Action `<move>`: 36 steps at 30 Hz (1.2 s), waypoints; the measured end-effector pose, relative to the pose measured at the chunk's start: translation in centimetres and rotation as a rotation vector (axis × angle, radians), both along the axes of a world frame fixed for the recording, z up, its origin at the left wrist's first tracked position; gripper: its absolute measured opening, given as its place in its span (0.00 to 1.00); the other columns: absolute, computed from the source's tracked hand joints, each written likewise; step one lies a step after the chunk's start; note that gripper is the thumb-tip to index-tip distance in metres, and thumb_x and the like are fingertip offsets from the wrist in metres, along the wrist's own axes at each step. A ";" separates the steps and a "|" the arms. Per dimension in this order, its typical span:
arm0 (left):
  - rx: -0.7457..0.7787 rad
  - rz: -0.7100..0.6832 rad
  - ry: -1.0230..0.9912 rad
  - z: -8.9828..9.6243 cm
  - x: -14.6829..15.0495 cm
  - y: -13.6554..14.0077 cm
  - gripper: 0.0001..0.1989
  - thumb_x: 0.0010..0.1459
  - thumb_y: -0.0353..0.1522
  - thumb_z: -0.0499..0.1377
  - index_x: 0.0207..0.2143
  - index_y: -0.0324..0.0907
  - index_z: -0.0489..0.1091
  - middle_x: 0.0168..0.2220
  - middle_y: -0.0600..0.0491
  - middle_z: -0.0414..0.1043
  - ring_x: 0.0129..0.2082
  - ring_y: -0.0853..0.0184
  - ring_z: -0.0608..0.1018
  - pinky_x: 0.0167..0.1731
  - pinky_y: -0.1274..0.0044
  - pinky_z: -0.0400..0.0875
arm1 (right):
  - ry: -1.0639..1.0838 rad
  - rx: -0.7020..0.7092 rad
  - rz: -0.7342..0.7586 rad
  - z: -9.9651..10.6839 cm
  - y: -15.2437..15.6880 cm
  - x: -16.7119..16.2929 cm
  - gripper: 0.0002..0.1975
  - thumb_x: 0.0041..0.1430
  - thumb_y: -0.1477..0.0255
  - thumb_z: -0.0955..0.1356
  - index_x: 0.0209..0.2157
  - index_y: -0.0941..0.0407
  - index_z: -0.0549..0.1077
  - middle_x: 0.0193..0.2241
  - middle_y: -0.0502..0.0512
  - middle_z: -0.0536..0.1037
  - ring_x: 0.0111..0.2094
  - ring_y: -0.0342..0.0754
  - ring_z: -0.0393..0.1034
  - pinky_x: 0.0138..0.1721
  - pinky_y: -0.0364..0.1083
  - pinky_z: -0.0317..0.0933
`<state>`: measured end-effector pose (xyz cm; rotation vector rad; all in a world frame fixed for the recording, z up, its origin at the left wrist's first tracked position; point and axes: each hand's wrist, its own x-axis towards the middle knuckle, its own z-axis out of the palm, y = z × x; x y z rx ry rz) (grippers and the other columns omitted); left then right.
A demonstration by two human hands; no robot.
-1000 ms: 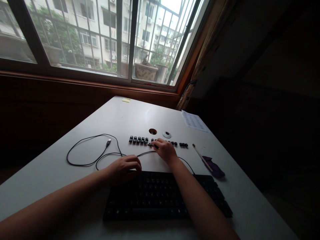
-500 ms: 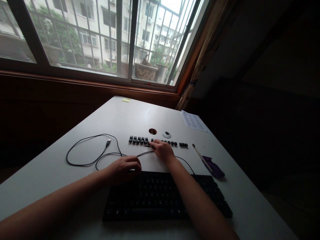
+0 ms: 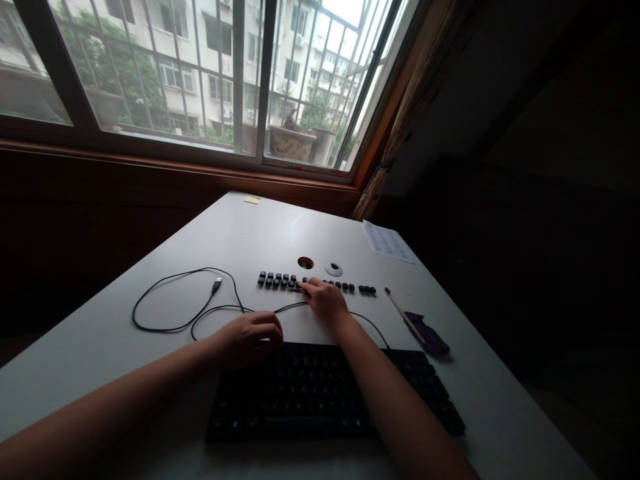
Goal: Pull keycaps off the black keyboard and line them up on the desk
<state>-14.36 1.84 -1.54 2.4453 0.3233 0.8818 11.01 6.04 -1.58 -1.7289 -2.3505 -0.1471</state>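
Note:
A black keyboard [image 3: 310, 400] lies on the white table before me, its far left corner under my left hand [image 3: 249, 337]. The fingers of that hand are curled down with the thumb close to them; their tips are in shadow, and what they hold, if anything, is hidden. Reaching past the keyboard, my right hand [image 3: 324, 300] is closed by a row of loose black keycaps [image 3: 277, 282]. A thin metal tool [image 3: 296, 291] sticks out to the left from under its fingers, close to the keycaps. My right hand covers the middle of the row.
A black cable [image 3: 165, 329] with a USB plug [image 3: 217, 285] loops at the left. Rightward lie a brush [image 3: 400, 310] and a purple cloth [image 3: 427, 335]. Behind the keycaps are a round hole [image 3: 305, 263], a ring-shaped cover [image 3: 333, 269] and a paper sheet [image 3: 389, 241].

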 end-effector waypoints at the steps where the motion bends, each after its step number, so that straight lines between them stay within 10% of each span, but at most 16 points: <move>1: 0.001 0.000 -0.001 0.0 0.0 0.0 0.05 0.64 0.29 0.57 0.37 0.39 0.72 0.37 0.48 0.73 0.34 0.69 0.76 0.34 0.80 0.73 | 0.002 0.000 0.000 0.0 0.0 0.0 0.17 0.64 0.71 0.66 0.53 0.45 0.75 0.45 0.53 0.79 0.41 0.51 0.76 0.42 0.46 0.67; 13: 0.002 0.011 0.012 -0.1 -0.1 0.0 0.03 0.63 0.28 0.57 0.37 0.39 0.72 0.37 0.48 0.73 0.35 0.69 0.76 0.36 0.80 0.73 | 0.181 0.087 0.033 0.3 -0.2 0.6 0.15 0.64 0.70 0.67 0.52 0.47 0.75 0.43 0.52 0.79 0.41 0.48 0.75 0.44 0.43 0.65; 29: -0.004 -0.009 0.012 0.0 -0.2 0.2 0.04 0.63 0.28 0.58 0.39 0.39 0.72 0.38 0.48 0.72 0.35 0.69 0.75 0.33 0.81 0.73 | 0.835 0.179 0.113 6.1 -4.5 0.6 0.24 0.70 0.55 0.56 0.29 0.55 0.71 0.29 0.53 0.71 0.31 0.46 0.67 0.35 0.46 0.63; 36: -0.003 0.005 0.011 -0.4 -0.1 0.6 0.04 0.63 0.28 0.57 0.38 0.39 0.72 0.37 0.49 0.72 0.34 0.70 0.75 0.34 0.81 0.73 | 1.008 -0.232 0.149 4.5 -9.4 -1.1 0.17 0.68 0.56 0.60 0.34 0.55 0.67 0.21 0.45 0.65 0.18 0.40 0.61 0.21 0.41 0.57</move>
